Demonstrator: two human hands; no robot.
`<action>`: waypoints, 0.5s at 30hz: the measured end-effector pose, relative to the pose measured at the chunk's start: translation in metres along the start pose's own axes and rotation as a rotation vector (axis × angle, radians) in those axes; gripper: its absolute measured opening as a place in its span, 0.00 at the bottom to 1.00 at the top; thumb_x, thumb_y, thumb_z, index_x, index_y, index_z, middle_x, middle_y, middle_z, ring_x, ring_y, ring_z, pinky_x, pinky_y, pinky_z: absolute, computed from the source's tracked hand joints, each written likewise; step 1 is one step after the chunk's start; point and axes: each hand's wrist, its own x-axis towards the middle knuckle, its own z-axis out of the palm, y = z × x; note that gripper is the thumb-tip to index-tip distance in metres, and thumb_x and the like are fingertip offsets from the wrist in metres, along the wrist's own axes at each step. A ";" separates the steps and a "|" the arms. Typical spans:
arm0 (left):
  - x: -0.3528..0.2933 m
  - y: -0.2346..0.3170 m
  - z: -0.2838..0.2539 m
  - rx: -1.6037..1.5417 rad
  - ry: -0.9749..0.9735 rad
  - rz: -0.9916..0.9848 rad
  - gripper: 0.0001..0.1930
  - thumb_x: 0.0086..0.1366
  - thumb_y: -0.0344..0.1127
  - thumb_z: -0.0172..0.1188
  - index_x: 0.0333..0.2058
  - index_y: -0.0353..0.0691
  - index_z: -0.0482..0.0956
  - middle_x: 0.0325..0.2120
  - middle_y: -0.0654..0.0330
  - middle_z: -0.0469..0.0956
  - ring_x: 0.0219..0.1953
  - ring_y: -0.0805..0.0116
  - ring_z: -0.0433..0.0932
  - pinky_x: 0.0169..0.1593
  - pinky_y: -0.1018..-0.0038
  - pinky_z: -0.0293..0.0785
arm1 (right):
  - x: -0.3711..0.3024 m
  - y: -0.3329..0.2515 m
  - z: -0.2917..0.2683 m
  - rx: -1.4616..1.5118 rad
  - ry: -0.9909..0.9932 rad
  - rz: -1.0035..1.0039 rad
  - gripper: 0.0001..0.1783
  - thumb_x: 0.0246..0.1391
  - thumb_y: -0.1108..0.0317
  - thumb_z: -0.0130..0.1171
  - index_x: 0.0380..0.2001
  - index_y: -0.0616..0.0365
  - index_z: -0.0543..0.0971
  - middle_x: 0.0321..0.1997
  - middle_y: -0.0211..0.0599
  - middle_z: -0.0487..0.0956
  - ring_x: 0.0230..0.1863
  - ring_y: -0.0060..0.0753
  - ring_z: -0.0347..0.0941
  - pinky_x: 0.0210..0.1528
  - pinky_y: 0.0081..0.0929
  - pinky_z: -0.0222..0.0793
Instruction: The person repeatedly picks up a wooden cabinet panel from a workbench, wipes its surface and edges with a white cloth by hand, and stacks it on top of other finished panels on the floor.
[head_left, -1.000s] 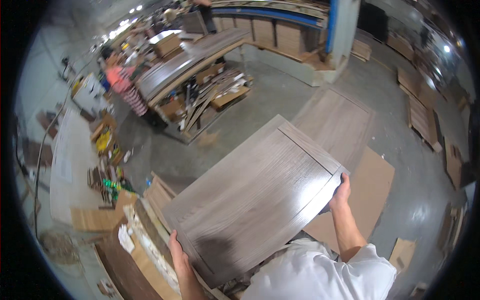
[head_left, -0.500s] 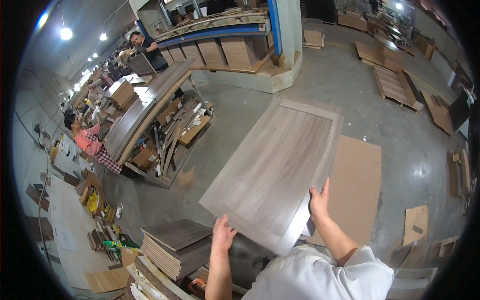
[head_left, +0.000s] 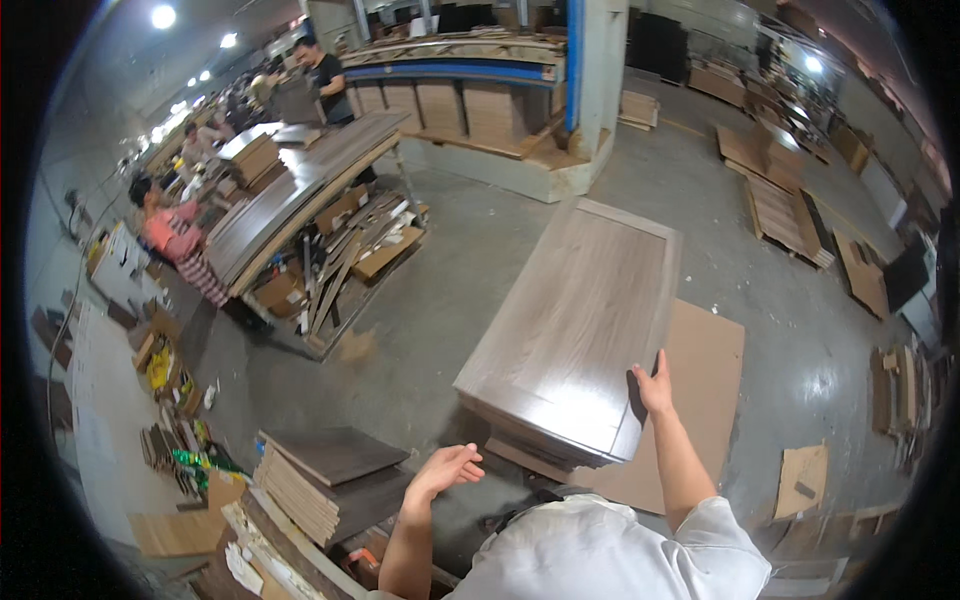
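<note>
A wood-grain cabinet door (head_left: 575, 310) with a framed border lies face up in front of me, on top of a stack of similar panels (head_left: 530, 430) whose near edges show below it. My right hand (head_left: 654, 386) is at the door's right edge, thumb over the top face and fingers along the side. Off the door's near left corner, my left hand (head_left: 447, 470) is in the air with fingers stretched out, holding nothing. Beneath and to the right of the stack lies a flat brown board (head_left: 690, 400) on the floor.
Dark panels (head_left: 330, 455) are piled at my lower left, beside a rough wooden ledge (head_left: 275, 550). A long workbench (head_left: 330, 170) with scraps underneath stands at the far left, with co-workers (head_left: 180, 240) around it. A press machine (head_left: 480, 90) stands behind; boards (head_left: 785, 215) lie at the far right.
The cabinet door has gone from tilted in both hands to lying squared on the stack. My left hand has let go and drawn away from its corner; my right hand stays at the right edge.
</note>
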 end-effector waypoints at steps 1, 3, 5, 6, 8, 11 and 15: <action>-0.015 -0.022 -0.006 -0.087 0.026 0.009 0.25 0.74 0.53 0.47 0.47 0.33 0.77 0.34 0.53 0.83 0.36 0.68 0.82 0.42 0.74 0.76 | -0.016 0.001 0.011 -0.190 0.097 -0.093 0.44 0.55 0.64 0.62 0.69 0.67 0.54 0.72 0.59 0.56 0.74 0.52 0.51 0.73 0.39 0.48; -0.041 -0.075 -0.013 -0.201 0.150 -0.002 0.25 0.74 0.53 0.47 0.48 0.33 0.76 0.35 0.52 0.83 0.37 0.66 0.82 0.42 0.73 0.76 | -0.016 0.003 0.018 -0.204 0.104 -0.123 0.44 0.54 0.65 0.62 0.69 0.67 0.54 0.72 0.59 0.57 0.74 0.53 0.52 0.73 0.39 0.48; -0.062 -0.141 -0.021 -0.358 0.294 -0.004 0.24 0.74 0.52 0.47 0.49 0.34 0.75 0.39 0.51 0.83 0.39 0.64 0.82 0.44 0.70 0.76 | -0.015 0.015 0.019 -0.226 0.107 -0.147 0.44 0.54 0.66 0.62 0.69 0.67 0.55 0.71 0.59 0.58 0.73 0.53 0.52 0.73 0.39 0.49; -0.076 -0.164 -0.026 -0.398 0.311 -0.018 0.24 0.74 0.52 0.47 0.49 0.34 0.75 0.39 0.51 0.83 0.39 0.64 0.82 0.44 0.70 0.76 | -0.013 0.021 0.017 -0.145 0.109 -0.154 0.43 0.54 0.67 0.63 0.69 0.67 0.56 0.71 0.59 0.60 0.73 0.53 0.54 0.73 0.39 0.49; -0.103 -0.204 -0.025 -0.485 0.488 -0.061 0.23 0.74 0.52 0.48 0.49 0.36 0.75 0.38 0.53 0.83 0.38 0.65 0.82 0.43 0.70 0.75 | -0.007 0.016 0.026 -0.015 0.130 -0.166 0.42 0.53 0.68 0.63 0.68 0.67 0.57 0.69 0.59 0.63 0.71 0.54 0.57 0.72 0.39 0.51; -0.139 -0.269 -0.033 -0.581 0.694 -0.011 0.18 0.73 0.47 0.51 0.47 0.37 0.76 0.37 0.57 0.83 0.37 0.69 0.81 0.40 0.72 0.74 | -0.019 0.000 0.037 -0.334 0.196 -0.266 0.38 0.53 0.70 0.62 0.66 0.67 0.61 0.67 0.57 0.64 0.69 0.55 0.59 0.70 0.41 0.54; -0.182 -0.351 -0.089 -0.208 1.294 0.166 0.12 0.66 0.35 0.58 0.43 0.34 0.78 0.37 0.54 0.82 0.42 0.56 0.79 0.50 0.68 0.72 | -0.080 -0.095 0.100 -0.555 0.334 -0.682 0.35 0.55 0.69 0.60 0.65 0.65 0.63 0.67 0.56 0.64 0.69 0.56 0.58 0.70 0.45 0.53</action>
